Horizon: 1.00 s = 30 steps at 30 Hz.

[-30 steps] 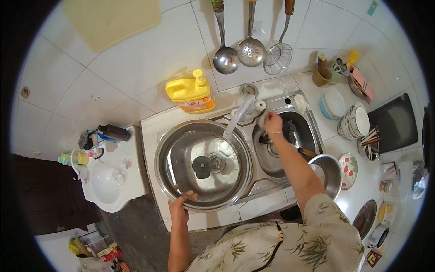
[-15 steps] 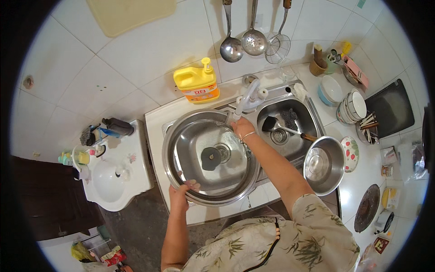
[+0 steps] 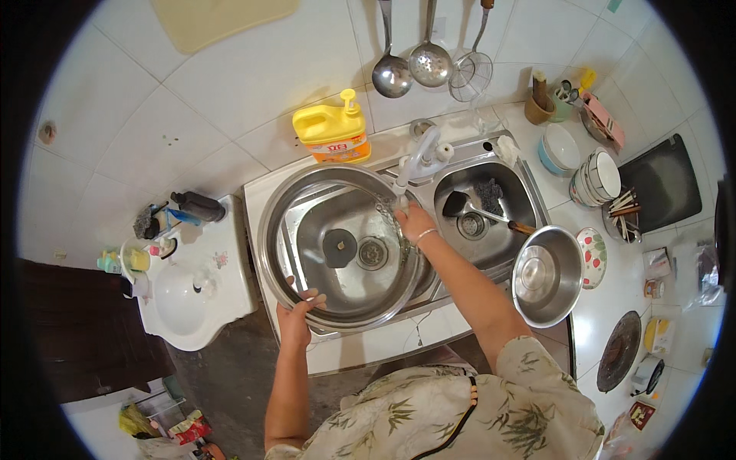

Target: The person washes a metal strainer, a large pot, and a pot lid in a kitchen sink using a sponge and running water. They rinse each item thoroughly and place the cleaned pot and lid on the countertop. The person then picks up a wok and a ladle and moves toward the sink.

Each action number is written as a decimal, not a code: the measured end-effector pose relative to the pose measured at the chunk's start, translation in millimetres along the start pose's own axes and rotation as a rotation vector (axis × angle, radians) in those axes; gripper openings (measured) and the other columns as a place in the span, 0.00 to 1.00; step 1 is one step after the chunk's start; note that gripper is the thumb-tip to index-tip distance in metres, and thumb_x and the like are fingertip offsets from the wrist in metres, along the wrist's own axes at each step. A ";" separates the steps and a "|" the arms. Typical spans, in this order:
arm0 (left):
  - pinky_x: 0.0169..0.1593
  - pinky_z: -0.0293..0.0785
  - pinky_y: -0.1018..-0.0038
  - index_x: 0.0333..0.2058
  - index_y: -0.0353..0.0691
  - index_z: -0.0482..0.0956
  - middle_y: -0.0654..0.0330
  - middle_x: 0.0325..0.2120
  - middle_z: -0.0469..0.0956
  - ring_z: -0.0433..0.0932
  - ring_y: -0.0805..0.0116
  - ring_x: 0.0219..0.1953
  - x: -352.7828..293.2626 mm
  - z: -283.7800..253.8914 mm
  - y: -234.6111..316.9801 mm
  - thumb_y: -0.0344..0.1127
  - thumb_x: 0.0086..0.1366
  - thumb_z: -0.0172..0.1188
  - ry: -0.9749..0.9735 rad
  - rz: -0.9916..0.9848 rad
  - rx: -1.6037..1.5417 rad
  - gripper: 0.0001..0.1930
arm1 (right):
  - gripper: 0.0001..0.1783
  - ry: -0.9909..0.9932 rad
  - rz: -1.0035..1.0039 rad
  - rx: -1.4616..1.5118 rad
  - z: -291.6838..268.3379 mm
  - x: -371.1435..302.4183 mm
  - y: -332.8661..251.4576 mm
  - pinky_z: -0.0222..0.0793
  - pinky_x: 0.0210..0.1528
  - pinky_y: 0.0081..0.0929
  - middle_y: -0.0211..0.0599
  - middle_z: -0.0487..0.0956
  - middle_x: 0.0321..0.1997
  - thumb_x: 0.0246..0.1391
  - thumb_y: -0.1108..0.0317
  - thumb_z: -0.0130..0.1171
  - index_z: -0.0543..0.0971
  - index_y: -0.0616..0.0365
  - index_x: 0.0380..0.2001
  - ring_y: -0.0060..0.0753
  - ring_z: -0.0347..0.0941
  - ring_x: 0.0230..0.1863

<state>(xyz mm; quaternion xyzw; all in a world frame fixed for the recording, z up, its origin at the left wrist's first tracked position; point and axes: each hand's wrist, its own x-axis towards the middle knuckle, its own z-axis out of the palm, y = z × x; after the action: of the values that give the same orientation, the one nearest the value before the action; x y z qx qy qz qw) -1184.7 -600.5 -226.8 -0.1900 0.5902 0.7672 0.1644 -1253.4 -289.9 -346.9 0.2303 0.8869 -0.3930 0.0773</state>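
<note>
Since half a second ago, the big see-through lid (image 3: 326, 218) has shifted left and a little toward the wall, so its dark knob (image 3: 338, 248) now stands farther from the drain (image 3: 373, 253) visible through it. It lies over the left basin of the steel sink (image 3: 543, 211), its broad metal rim reaching past the basin's edge. The left hand (image 3: 295, 318) grips the near-left rim, fingers curled round the edge. At the opposite side, the right hand (image 3: 415, 222) has stayed just below the faucet spout (image 3: 403, 182), by the rim; whether its fingers close on the metal or only rub it, I cannot tell. Wet glints show near them, so the step in hand looks like rinsing the lid. To my eye the next move calls for a firm left hold while the rim is turned under the spout, clear of the faucet. A spatula (image 3: 457, 204) rests in the right basin, its handle toward a steel bowl (image 3: 548, 276).
</note>
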 end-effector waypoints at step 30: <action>0.42 0.70 0.75 0.44 0.38 0.74 0.48 0.36 0.77 0.77 0.62 0.37 104.7 12.7 -45.7 0.22 0.52 0.54 0.047 0.504 0.908 0.18 | 0.10 0.135 -0.594 0.178 0.7 12.0 -44.0 0.68 0.36 0.33 0.36 0.75 0.26 0.46 0.60 0.58 0.76 0.54 0.29 0.40 0.72 0.31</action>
<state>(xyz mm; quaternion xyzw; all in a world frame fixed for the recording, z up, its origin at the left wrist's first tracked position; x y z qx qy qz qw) -1255.7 -573.9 -313.3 0.0311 0.8945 0.4451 0.0271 -1284.6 -311.9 -322.1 -0.0076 0.8806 -0.4582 -0.1203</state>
